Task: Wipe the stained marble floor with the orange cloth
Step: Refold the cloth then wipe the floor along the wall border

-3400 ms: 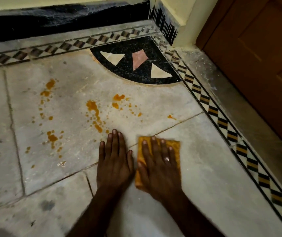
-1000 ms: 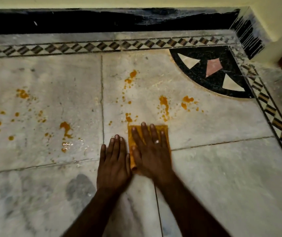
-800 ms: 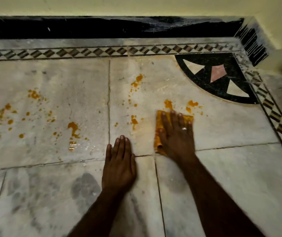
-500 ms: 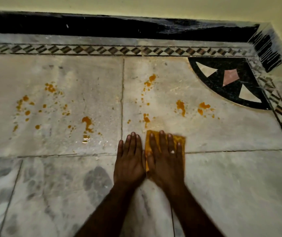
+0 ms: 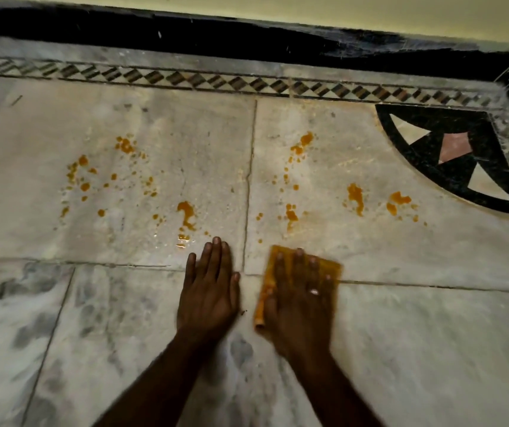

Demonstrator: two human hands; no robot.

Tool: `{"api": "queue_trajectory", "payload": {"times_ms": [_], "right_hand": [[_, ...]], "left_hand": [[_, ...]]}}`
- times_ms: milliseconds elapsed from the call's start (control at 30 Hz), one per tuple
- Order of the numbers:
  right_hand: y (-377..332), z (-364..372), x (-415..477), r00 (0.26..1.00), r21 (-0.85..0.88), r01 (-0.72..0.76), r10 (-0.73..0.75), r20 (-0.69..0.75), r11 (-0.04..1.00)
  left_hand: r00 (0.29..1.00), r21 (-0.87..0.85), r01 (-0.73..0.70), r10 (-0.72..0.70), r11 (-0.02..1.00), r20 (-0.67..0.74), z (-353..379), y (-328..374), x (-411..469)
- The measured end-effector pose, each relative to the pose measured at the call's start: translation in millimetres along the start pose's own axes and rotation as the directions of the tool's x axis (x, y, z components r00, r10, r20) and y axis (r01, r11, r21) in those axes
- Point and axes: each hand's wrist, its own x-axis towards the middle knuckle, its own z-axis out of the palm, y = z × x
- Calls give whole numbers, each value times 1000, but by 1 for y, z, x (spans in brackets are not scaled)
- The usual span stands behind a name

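Marble floor (image 5: 416, 349) bears orange stains (image 5: 185, 214) far of the orange cloth (image 5: 302, 272), pressed flat near centre.

Quick count: two hands, the left hand (image 5: 208, 291) and the right hand (image 5: 301, 298), both flat with fingers spread. One orange cloth (image 5: 330, 268), under the right hand. One ring (image 5: 313, 292) on that hand. One black corner inlay (image 5: 432, 143) with three pale triangles and one pink diamond set in it. Left of that inlay, orange stains (image 5: 355, 195) sit in about five loose clusters; single drops are too many and too small to count. One checkered border strip (image 5: 216, 80) runs left from the inlay.
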Motion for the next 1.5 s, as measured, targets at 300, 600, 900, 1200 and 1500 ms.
{"api": "queue_trajectory", "payload": {"times_ms": [300,600,900,1200,1500], "right_hand": [[24,-4,90,994,-97,82,-74,78,992],[-35,5,20,992,-58,108,-104,68,992],[2,-3,76,988,-88,123,-114,99,989],[-97,13,-7,975,-2,214,-214,58,977],[-70,9,97,983,-66,159,-151,102,985]], "left_hand": [[999,-45,25,-26,999,-39,-2,-3,2],[1000,-87,23,-23,996,1,-1,-4,2],[997,-124,66,-69,990,-26,-9,-2,0],[998,-1,55,-55,998,-39,-16,-88,-9],[985,5,174,-174,985,1,-27,-168,-10]]}}
